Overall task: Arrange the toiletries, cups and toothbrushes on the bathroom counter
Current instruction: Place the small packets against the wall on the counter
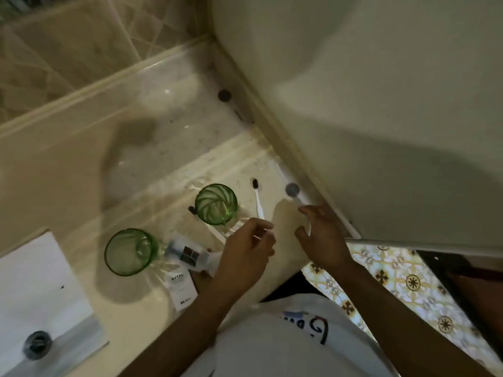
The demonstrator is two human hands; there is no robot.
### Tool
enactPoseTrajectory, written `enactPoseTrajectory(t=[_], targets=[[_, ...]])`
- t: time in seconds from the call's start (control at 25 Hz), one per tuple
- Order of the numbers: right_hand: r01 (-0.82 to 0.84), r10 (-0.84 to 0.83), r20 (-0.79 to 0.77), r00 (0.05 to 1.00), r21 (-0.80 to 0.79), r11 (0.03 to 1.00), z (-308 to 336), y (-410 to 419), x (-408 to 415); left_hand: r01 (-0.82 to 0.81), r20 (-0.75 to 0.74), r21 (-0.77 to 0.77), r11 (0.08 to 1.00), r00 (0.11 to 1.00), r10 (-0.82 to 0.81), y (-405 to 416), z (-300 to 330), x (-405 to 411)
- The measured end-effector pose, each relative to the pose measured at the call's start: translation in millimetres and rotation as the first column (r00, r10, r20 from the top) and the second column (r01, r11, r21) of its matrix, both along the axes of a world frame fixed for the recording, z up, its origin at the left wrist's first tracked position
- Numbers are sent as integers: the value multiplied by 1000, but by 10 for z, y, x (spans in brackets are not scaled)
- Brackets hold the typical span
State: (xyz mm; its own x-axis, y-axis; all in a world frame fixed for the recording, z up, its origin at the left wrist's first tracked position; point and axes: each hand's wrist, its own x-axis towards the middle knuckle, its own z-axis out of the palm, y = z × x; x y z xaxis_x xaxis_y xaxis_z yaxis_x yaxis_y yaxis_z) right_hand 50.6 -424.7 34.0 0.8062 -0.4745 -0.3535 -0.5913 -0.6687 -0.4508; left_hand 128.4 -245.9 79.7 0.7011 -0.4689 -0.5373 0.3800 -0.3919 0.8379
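Our left hand point(246, 250) pinches a white toothbrush point(258, 200) lying on the surface point(81, 159) right of the far green cup point(216, 204); our right hand point(319, 235) hangs spread. A careless swing could topple that cup.

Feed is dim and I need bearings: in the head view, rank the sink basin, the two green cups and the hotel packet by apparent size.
1. Sink basin, though partly cut off by the frame.
2. Two green cups: the nearer one looks slightly larger, perhaps only because it is closer.
3. Hotel packet, partly hidden by an arm.
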Motion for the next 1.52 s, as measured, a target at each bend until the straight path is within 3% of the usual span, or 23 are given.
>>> enactPoseTrajectory(t=[0.08,0.12,0.28,0.4,0.6,0.76,0.92,1.08,1.16,1.28,1.52], targets=[[-26,26,-37,999,-9,1000,-17,26,-73,-162,-373,-87,983,920,118,-193,-231,-87],[-29,29,-54,998,-11,1000,-29,27,-118,-218,-483,-99,971,864,145,-276,-301,-120],[-98,102,-122,987,38,994,-99,-9,-163,-477,-760,-120,871,608,229,-464,-474,-86],[-126,131,-192,973,39,991,-125,-30,-138,-605,-810,-26,796,479,338,-564,-538,-12],[-164,170,-216,961,48,985,-138,-108,-139,-619,-786,54,784,458,415,-805,-564,60],[-124,148,-151,978,154,980,-132,-128,-141,-614,-742,78,786,490,457,-936,-606,69],[33,1,-140,990,241,970,-147,-160,-94,-480,-662,108,871,618,423,-1030,-560,51],[55,-15,-151,988,267,962,-130,-135,-68,-247,-506,105,963,821,266,-1003,-564,-39],[66,-36,-116,993,268,961,-71,-54,-91,-191,-436,103,976,874,217,-951,-556,-78],[103,-113,16,993,311,945,47,78,-71,-216,-334,103,971,912,238,-823,-415,-35],[102,-249,256,934,475,874,485,280,268,-380,-231,-24,925,902,365,-458,-34,330]])
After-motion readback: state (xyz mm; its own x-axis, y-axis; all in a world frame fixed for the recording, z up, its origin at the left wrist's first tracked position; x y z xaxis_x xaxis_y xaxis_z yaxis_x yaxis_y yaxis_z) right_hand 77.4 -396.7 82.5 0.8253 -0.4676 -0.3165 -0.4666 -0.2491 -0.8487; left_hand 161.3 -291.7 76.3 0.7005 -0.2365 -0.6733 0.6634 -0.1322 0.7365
